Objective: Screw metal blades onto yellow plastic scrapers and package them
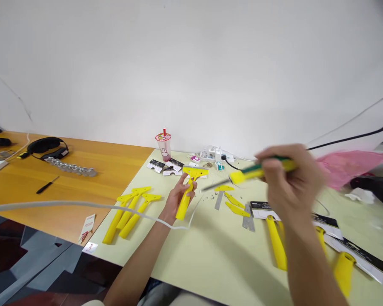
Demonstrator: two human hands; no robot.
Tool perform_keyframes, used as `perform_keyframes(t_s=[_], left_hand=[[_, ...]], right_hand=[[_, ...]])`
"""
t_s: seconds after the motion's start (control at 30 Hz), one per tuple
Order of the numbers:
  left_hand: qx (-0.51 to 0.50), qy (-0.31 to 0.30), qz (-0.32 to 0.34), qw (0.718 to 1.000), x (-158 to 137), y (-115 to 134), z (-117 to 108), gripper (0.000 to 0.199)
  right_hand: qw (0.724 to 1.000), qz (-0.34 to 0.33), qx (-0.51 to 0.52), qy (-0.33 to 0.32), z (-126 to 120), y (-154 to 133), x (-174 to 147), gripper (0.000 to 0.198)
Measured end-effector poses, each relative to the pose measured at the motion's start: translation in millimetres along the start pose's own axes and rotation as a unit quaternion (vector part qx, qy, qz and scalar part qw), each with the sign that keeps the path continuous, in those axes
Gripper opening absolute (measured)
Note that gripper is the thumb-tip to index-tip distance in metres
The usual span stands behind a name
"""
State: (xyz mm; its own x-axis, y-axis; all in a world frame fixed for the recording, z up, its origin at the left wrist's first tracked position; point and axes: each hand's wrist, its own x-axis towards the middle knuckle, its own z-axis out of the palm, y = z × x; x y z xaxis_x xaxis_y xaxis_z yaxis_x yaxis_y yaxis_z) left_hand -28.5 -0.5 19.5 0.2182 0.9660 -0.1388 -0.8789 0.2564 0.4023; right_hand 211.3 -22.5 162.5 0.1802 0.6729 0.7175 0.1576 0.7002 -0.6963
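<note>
My left hand is closed round the handle of a yellow scraper, its wide head tilted up and away from me. Raised over the table on the right, my right hand grips a screwdriver with a green and yellow handle; motion blurs both. The screwdriver's shaft points left toward the scraper, apart from it. Between and beyond the hands lie loose yellow head pieces, grey metal blades and several tiny screws. Yellow handles rest near my right forearm, which partly hides them.
Several yellow scrapers lie left of my left arm. A drink cup, black and white cards and a power strip stand near the wall. A white cable crosses in front. Pink plastic lies at right.
</note>
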Motion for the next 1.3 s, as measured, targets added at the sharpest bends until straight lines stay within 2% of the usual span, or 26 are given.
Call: perform_keyframes(t_s=[0.03,0.07,0.1,0.17,0.23,0.27,0.33,0.47,0.6,0.83,1.0,1.3], left_hand=[[-0.002,0.004,-0.011,1.000,1,-1,0,0.064],[-0.003,0.007,-0.020,1.000,2,-3,0,0.062],[-0.002,0.010,-0.027,1.000,3,-5,-1,0.061],[0.009,0.024,-0.033,0.999,5,-9,-3,0.059],[0.025,0.049,-0.027,0.998,8,-13,-6,0.056],[0.036,0.062,-0.017,0.997,10,-16,-8,0.054],[0.071,0.077,0.014,0.994,14,-20,-11,0.047],[0.128,0.074,0.051,0.988,20,-25,-16,0.036],[0.145,0.071,0.054,0.985,21,-27,-18,0.043],[0.128,0.114,0.082,0.982,22,-31,-20,0.051],[0.097,0.095,0.065,0.989,22,-28,-19,0.048],[0.127,0.081,0.055,0.987,19,-17,-11,0.052]], right_hand=[[0.996,0.065,0.064,0.006,15,11,3,0.036],[0.978,0.148,0.147,0.011,31,24,6,0.040],[0.938,0.244,0.246,0.009,45,38,8,0.043],[0.833,0.387,0.393,0.037,70,67,9,0.042],[0.733,0.479,0.480,0.056,88,90,5,0.040],[0.701,0.505,0.499,0.065,94,98,2,0.041],[0.674,0.530,0.508,0.076,104,107,-8,0.041],[0.666,0.544,0.503,0.079,119,112,-26,0.039],[0.663,0.547,0.506,0.078,128,115,-37,0.039],[0.672,0.542,0.501,0.063,134,117,-51,0.043],[0.684,0.528,0.497,0.078,137,117,-54,0.042],[0.694,0.520,0.491,0.081,140,117,-56,0.040]])
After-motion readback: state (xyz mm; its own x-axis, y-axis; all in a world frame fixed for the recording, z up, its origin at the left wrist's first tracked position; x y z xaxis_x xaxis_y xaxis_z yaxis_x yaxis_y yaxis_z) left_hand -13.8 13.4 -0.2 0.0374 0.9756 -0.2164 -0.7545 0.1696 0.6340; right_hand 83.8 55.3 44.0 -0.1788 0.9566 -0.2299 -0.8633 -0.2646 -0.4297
